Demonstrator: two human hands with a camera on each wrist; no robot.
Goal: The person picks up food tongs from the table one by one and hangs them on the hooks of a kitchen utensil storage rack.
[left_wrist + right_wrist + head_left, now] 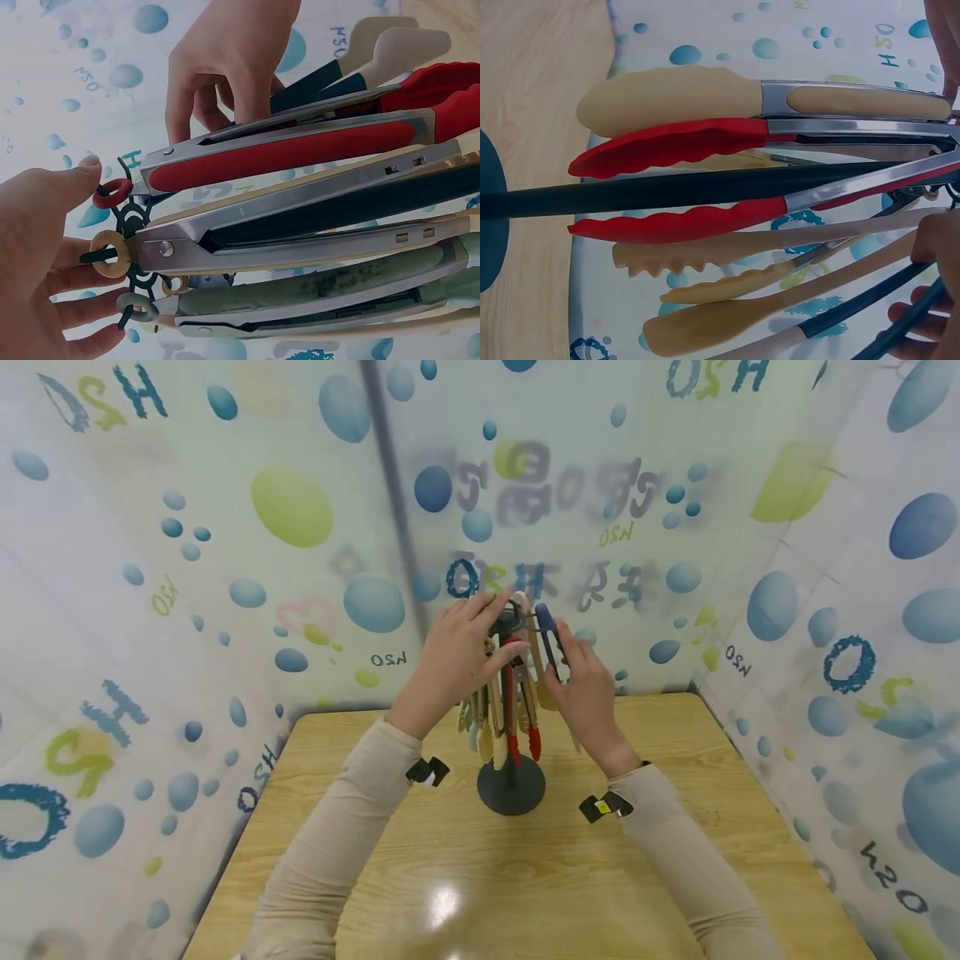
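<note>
My left hand (463, 653) is at the top of a dark rotating utensil stand (512, 787), fingers spread about its hooks and touching there. In the left wrist view, red tongs (285, 154), beige tongs (165, 249) and green tongs (315, 289) hang by their rings. My right hand (587, 693), on the stand's right side, holds tongs with dark blue handles (546, 620) between thumb and fingers. Their pale flat ends (409, 54) show in the left wrist view. Whether their ring is on a hook is hidden.
Tan spatulas (712, 324) and a scalloped tan utensil (690, 253) hang beside the red tongs. The stand's round base rests on a wooden table (465, 877). Patterned curtains (292, 510) enclose the back and sides.
</note>
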